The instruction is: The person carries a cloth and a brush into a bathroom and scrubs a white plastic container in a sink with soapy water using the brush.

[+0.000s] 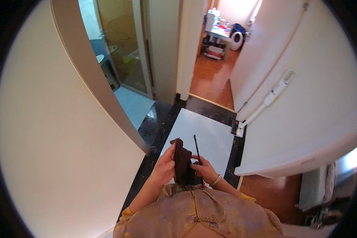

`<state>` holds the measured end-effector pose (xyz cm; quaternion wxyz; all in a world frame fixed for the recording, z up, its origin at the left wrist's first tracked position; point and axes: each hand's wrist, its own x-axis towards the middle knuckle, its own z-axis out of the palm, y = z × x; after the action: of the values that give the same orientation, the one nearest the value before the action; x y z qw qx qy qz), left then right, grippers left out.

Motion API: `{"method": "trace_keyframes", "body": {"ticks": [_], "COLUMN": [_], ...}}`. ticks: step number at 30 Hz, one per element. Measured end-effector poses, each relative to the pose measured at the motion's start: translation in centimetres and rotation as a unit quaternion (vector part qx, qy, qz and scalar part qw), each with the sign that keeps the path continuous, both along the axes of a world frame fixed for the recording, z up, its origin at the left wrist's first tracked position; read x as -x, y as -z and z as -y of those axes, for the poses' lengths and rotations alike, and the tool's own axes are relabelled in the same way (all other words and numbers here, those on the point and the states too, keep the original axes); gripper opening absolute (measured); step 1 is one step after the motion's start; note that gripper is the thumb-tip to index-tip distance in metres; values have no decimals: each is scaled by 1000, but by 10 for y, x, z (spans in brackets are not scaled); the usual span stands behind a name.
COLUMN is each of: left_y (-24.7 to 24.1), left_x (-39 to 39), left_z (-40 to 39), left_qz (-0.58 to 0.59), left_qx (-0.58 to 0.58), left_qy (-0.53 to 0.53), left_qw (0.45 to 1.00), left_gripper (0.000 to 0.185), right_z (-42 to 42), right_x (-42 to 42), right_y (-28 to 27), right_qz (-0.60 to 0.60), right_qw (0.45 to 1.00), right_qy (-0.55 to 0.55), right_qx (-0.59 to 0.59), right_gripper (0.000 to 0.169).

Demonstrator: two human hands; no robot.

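In front of my waist, my left hand (pixel 166 168) grips a dark brown item that looks like folded cloth (pixel 183 163). Its upper end rises past my fingertips. On the other side, my right hand (pixel 206 170) has its fingers curled around a dark bit by the cloth's right edge. A thin black strip or rod (pixel 197 147) stands up past the right fingers, its tip pointing away from me. Whether the strip is joined to the cloth, I cannot tell. My palms and the lower part of the cloth are partly hidden.
Below my hands lies a pale floor panel (pixel 208 128) with a dark stone border (pixel 154 160). A white stick vacuum cleaner (pixel 267 99) leans along the right wall. Doorways open ahead and at left, beside a glass door (pixel 128 44). A cluttered table (pixel 218 31) stands beyond.
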<state>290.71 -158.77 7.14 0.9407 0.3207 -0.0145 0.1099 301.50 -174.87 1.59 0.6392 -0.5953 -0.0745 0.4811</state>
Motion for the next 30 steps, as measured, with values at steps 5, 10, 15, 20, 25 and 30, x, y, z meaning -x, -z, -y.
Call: {"method": "trace_keyframes", "body": {"ticks": [5, 10, 15, 20, 25, 30], "left_y": [-5, -12, -12, 37, 53, 60], "left_x": [-74, -119, -159, -201, -265, -319], "left_z": [-6, -55, -99, -177, -276, -346], "left_qz": [-19, -38, -127, -245, -294, -245], "left_qx": [3, -120, -122, -156, -363, -531], "left_qy": [-66, -223, -382, -387, -217, -199], "left_qw": [998, 967, 907, 875, 857, 786], "left_gripper": [88, 75, 74, 70, 61, 82], "right_z": [-45, -94, -133, -208, -306, -402], "right_x": [-95, -178, -246, -291, -334, -367], "right_y": [25, 20, 32, 46, -6, -23], "right_qz": [-33, -15, -72, -79, -42, 11], "right_qw": [992, 994, 997, 994, 993, 995], "right_qy": [-115, -111, -15, 34, 94, 7], "right_qx": [-30, 15, -28, -67, -56, -96], "right_gripper": [28, 12, 15, 17, 19, 20]}}
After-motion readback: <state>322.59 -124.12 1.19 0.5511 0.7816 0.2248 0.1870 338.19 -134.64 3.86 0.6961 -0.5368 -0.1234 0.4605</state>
